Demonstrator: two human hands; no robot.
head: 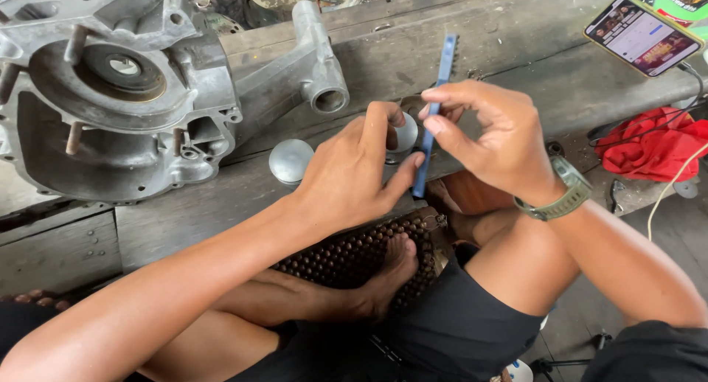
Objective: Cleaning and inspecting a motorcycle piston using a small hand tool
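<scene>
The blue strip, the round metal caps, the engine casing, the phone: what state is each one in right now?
Blue strip: upright, pinched by the right hand, left hand at its lower end.
Round metal cap: lying loose on the wooden bench.
Second cap: partly hidden behind the fingers.
Engine casing: bare, opened.
Phone: screen lit.

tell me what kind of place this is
Probably a small engine repair workshop, set up informally. A bare metal engine casing sits on a worn wooden bench, the hands hold a blue hacksaw-like blade, and a red rag lies nearby.
</scene>
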